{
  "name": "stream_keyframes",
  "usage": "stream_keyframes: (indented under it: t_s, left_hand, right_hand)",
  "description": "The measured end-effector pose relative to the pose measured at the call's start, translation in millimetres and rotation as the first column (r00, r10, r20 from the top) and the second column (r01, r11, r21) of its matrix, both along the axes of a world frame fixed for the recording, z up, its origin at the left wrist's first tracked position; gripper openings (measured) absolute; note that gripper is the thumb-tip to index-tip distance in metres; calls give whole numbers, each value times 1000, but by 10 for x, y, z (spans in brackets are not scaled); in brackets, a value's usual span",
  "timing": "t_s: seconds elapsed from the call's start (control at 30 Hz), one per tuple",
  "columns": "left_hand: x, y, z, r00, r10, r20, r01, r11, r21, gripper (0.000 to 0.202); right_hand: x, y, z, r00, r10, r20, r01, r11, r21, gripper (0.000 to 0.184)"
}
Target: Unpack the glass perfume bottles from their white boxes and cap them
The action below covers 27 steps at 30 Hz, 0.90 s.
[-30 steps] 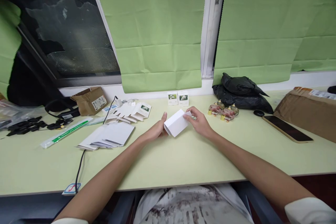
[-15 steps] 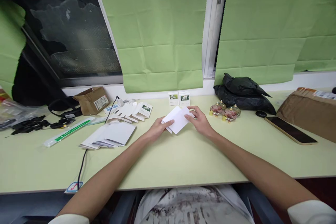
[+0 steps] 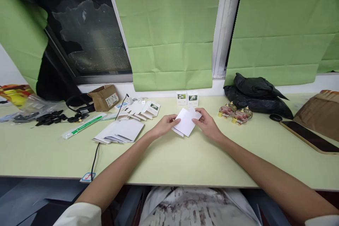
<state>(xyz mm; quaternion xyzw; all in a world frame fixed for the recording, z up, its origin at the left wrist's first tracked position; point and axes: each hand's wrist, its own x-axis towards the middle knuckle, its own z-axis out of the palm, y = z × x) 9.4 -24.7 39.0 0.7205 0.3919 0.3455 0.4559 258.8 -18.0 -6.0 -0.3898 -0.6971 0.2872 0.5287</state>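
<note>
Between my hands, above the table, is a white paper carton (image 3: 185, 123), partly flattened, with flaps sticking out at its sides. My left hand (image 3: 169, 124) is closed on its left edge, thumb on top. At the right side, my right hand (image 3: 206, 122) pinches the carton between thumb and fingers. The fingertips behind the card are hidden. Just beyond stand two small white boxes (image 3: 182, 98) with flower pictures on the front. To the left lies a fanned stack of flat white cartons (image 3: 120, 131), and behind it more partly opened white cartons (image 3: 137, 110).
Brown cardboard box (image 3: 103, 98), black cable (image 3: 95, 160) and green-striped plastic sleeve (image 3: 84, 126) are at left. On the right are ornate pink and gold bottles (image 3: 235, 113), black plastic bags (image 3: 255, 93), a phone (image 3: 312, 136) and a brown package (image 3: 320, 114).
The view has turned slightly left, so everything appears shifted right. Both hands still grip the white carton, with little change in their hold.
</note>
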Motion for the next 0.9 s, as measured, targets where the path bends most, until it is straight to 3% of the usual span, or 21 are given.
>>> stream_keyframes:
  t_s: [0.1,0.2,0.27,0.37,0.47,0.57,0.67,0.7,0.73,0.83,0.9]
  left_hand:
    - [-117,15,71,983,57,-174,-40,994,101,49]
    - [-377,-66,268,897,143,-417,-88,985,146,55]
    - [-635,-155,417,782,274,-560,-165,957,237,50]
    - [-1069,-276,533,499,477,-724,-296,879,374,44]
    - [-1390,-369,473,313,533,-786,-364,832,419,45]
    - [-1453,-481,335,192,567,-801,-286,813,507,46]
    - [-1272,-623,193,-3,732,-682,-153,673,723,44]
    - [-1185,-669,142,-11,782,-623,-93,620,779,44]
    - [-1097,-710,87,25,798,-602,-15,602,798,46]
    - [-883,-805,-78,148,720,-678,180,655,734,52]
    - [-810,-843,-153,140,696,-705,193,679,709,48]
  right_hand:
    - [-32,-76,25,1000,-6,26,6,1000,11,46]
    - [-41,-146,67,998,-22,56,20,999,26,44]
    - [-33,-168,91,995,-47,92,42,998,55,41]
    - [-19,-165,98,986,-84,144,73,994,83,38]
    - [-17,-150,83,980,-91,176,78,993,84,37]
    - [-16,-150,73,978,-92,187,77,993,89,37]
    - [-4,-152,69,975,-106,195,89,991,96,36]
    - [1,-150,68,974,-109,199,91,991,97,36]
    - [7,-146,65,973,-112,203,93,991,99,36]
    - [25,-130,61,964,-132,230,108,987,115,33]
    - [44,-113,64,949,-166,269,131,981,141,28]
